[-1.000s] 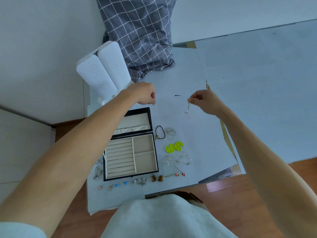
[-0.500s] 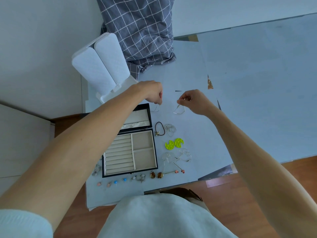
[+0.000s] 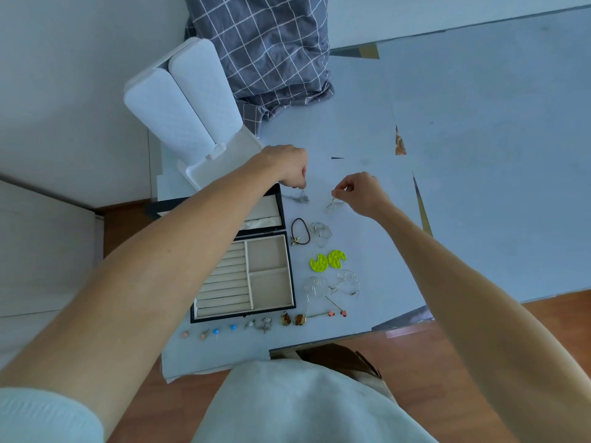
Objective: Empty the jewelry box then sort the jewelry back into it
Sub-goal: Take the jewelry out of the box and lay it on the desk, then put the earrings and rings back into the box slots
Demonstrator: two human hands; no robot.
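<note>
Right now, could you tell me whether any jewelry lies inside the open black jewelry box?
No, the beige compartments of the black jewelry box hold nothing.

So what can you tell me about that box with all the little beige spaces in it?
The jewelry box is black outside with a beige, soft-looking lining. It lies open and flat on the white table, its lid folded back on the far side. Inside, padded ridges fill the left part and two square compartments sit on the right. All look empty. Small earrings lie on the table along its near and right sides. The left forearm passes over its lid; whether they touch is unclear.
</note>
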